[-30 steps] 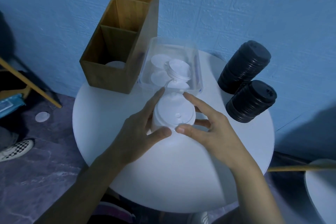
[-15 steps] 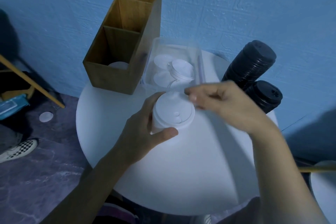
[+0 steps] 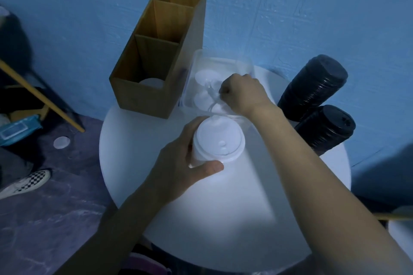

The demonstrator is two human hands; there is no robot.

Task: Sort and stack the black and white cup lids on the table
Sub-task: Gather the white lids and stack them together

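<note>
Left hand (image 3: 178, 163) grips the white plastic lid stack (image 3: 218, 140) mid-frame; right hand (image 3: 243, 94) curls inside the clear plastic tub (image 3: 223, 56), grasp unclear; pick singly, seat squarely

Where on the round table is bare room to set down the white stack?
The table is bare this side of the left hand, and in the left strip between it and the wooden box. The back is crowded: box, clear container, black lid stacks.

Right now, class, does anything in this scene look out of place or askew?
One thing: a small round white disc, seemingly a cup lid, lies on the dark floor left of the round white table, away from the sorting. It looks dropped.
</note>
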